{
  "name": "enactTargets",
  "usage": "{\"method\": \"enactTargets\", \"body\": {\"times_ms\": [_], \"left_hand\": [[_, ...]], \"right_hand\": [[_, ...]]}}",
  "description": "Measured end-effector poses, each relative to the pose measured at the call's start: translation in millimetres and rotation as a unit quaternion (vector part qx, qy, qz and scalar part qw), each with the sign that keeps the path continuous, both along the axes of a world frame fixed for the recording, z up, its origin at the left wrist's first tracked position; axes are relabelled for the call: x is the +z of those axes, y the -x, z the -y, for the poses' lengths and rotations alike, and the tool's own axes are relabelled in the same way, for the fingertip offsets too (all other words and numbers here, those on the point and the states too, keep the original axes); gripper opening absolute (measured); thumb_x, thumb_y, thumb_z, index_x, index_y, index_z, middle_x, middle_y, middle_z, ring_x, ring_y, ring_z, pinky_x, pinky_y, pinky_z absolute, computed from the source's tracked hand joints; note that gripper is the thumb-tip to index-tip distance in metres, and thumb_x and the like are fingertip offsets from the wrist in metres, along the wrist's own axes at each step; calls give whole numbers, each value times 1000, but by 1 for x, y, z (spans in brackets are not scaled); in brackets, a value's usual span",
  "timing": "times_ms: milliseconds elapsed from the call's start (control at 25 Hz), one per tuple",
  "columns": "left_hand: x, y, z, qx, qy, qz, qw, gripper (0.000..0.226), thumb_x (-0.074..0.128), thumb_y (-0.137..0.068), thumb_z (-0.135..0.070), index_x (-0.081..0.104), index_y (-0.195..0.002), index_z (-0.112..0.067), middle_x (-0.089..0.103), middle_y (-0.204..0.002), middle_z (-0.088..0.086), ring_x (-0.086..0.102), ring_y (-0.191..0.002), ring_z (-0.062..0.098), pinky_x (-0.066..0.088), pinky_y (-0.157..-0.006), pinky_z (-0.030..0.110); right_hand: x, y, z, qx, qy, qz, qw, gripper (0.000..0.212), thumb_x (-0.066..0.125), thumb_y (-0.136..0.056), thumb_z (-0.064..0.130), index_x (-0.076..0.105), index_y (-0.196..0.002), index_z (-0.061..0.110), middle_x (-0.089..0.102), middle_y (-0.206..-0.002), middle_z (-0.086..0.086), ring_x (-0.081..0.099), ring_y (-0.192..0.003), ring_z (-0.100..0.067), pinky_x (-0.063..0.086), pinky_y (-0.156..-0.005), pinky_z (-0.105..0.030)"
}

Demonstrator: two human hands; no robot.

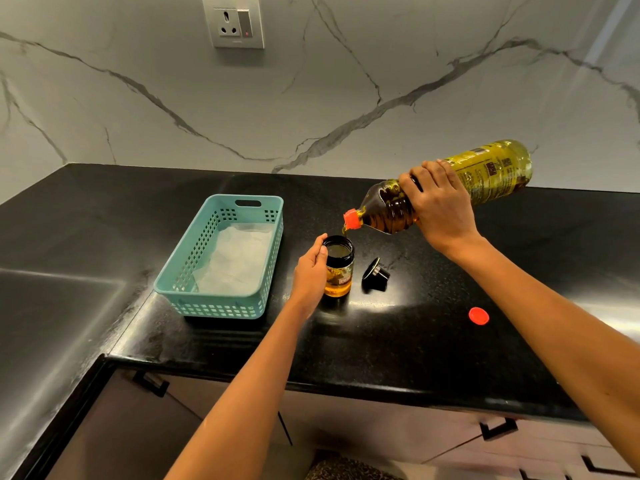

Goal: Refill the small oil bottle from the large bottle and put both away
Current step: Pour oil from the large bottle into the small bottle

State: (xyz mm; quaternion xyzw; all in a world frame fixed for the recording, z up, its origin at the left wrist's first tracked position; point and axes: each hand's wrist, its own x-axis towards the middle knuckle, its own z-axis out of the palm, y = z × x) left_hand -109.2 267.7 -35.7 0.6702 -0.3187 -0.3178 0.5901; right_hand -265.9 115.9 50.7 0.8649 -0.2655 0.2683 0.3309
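Our right hand [440, 206] gripping tilted large bottle [491, 173], oil [344, 231] pouring into small bottle [341, 268], our left hand [310, 275] clasping it.

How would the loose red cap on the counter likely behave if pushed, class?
The red cap looks small and thin, so probably very light. Lying flat on the glossy counter, it would likely slide, not roll.

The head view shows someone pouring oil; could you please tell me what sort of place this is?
Most likely a home kitchen: a black stone countertop with handled cabinet fronts below it, a marble-look backsplash carrying a wall socket, and a large oil bottle tipped over a small oil bottle.
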Motion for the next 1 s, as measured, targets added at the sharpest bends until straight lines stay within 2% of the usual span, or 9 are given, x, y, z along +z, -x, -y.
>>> {"method": "enactTargets", "body": {"times_ms": [240, 440, 680, 880, 1000], "left_hand": [[2, 1, -1, -1, 1, 3, 1000, 39, 33, -100, -18, 39, -138, -18, 44, -142, 4, 35, -133, 16, 28, -106, 26], [2, 1, 0, 3, -2, 5, 1000, 39, 33, -100, -19, 40, -138, -18, 44, -142, 5, 37, -133, 17, 29, -110, 30], [5, 3, -3, -2, 4, -2, 1000, 39, 32, -100, -18, 39, -139, -17, 42, -143, 4, 35, -133, 15, 27, -102, 22], [5, 3, -3, -2, 2, -8, 1000, 39, 33, -100, -19, 38, -139, -18, 42, -143, 5, 35, -134, 17, 28, -106, 26], [6, 4, -3, 1, -1, 0, 1000, 39, 32, -100, -18, 38, -139, -16, 42, -143, 4, 35, -134, 16, 27, -102, 22]], "right_hand": [[-1, -1, 1, 2, 8, 1, 1000, 55, 73, -64, 0, 47, -113, 5, 59, -106, -20, 55, -103, -38, 38, -101, -44], [-1, 0, 1, 1, 8, 3, 1000, 55, 72, -65, 0, 47, -113, 5, 59, -106, -20, 55, -104, -39, 38, -101, -45], [-1, 0, 0, 2, 5, 6, 1000, 55, 72, -65, 0, 47, -114, 5, 58, -107, -20, 54, -104, -39, 37, -101, -45], [0, -1, 0, 1, 8, 5, 1000, 55, 73, -64, 1, 48, -113, 5, 58, -107, -20, 54, -104, -38, 38, -101, -45], [0, -1, 0, 1, 9, 5, 1000, 56, 74, -65, 2, 47, -113, 6, 58, -107, -20, 54, -104, -38, 38, -101, -44]]}}
